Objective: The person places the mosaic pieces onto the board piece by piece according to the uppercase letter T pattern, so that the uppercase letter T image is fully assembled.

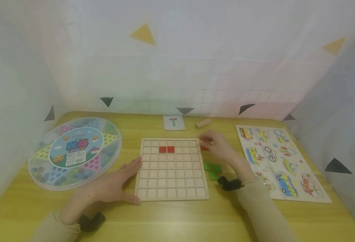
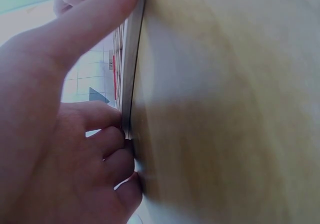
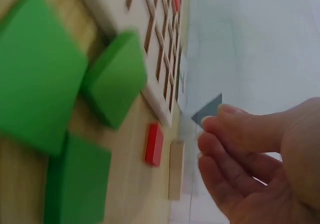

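Observation:
A wooden grid board (image 1: 177, 173) lies flat, with two red squares (image 1: 171, 149) side by side in its second row. My left hand (image 1: 111, 185) rests at the board's left edge, thumb and fingers spread; the left wrist view shows the hand (image 2: 50, 134) against the board's side (image 2: 131, 59). Over a loose red block (image 1: 206, 146) beyond the board's right edge hovers my right hand (image 1: 221, 148). In the right wrist view, that hand (image 3: 260, 159) has bent fingers with nothing visible between them, apart from the red block (image 3: 154, 144). Several green blocks (image 1: 213, 175) lie nearer me.
A round game box (image 1: 74, 148) sits at the left, and a picture puzzle board (image 1: 295, 178) at the right. Behind the grid are a small card with a red and green T (image 1: 178, 127) and a plain wooden block (image 1: 203, 123).

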{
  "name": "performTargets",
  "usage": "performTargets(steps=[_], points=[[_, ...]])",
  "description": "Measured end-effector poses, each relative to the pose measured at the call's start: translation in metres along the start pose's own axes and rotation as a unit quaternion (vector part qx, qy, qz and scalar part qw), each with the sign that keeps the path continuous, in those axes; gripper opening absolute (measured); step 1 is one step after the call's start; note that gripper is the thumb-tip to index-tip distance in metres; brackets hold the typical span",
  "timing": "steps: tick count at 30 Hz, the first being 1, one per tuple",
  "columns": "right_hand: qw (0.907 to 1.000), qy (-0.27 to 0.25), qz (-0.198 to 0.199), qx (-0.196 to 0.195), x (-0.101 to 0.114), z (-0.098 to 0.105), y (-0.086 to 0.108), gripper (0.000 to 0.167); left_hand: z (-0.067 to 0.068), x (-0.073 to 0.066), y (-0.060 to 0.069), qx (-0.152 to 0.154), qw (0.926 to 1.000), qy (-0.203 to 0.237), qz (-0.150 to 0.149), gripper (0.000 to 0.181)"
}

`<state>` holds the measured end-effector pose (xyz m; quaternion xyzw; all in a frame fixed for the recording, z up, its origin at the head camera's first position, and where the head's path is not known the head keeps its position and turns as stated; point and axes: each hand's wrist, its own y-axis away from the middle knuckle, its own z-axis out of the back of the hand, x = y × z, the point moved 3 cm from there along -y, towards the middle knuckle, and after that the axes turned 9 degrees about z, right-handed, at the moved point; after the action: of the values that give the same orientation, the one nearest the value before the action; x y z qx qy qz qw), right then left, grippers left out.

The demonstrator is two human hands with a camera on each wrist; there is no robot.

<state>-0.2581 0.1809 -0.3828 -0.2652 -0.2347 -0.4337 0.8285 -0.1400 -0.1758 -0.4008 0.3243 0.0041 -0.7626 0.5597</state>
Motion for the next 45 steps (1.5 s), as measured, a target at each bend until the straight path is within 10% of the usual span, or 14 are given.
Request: performTargets(steps=[45], points=[[0.9943,0.003,-0.09,0.057,-0.036,0.007,0.014,0.042,-0.002,0.002,-0.001,-0.001,1.0,-0.002,0.002,0.121]])
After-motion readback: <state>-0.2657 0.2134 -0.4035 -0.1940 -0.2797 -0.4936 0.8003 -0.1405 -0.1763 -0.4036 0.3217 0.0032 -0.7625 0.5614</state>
